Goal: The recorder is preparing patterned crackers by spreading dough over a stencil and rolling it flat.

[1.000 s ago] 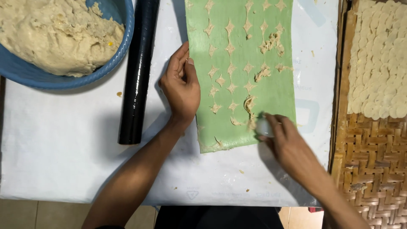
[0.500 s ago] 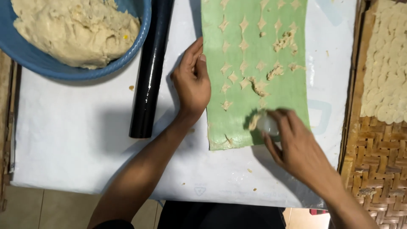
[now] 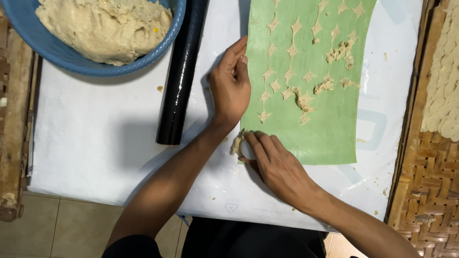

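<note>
Left hand (image 3: 230,86): flat, open, pressing the green sheet's (image 3: 330,129) left edge.
Right hand (image 3: 275,165): fingers closed on a small round cutter (image 3: 246,149) at the sheet's near-left corner, dough scrap (image 3: 236,143) touching.
Sheet axis: runs away from the person.

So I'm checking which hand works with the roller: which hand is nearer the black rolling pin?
Left. The left hand rests on the green sheet's left edge, just right of the black rolling pin. The right hand is lower, at the sheet's bottom-left corner.
</note>
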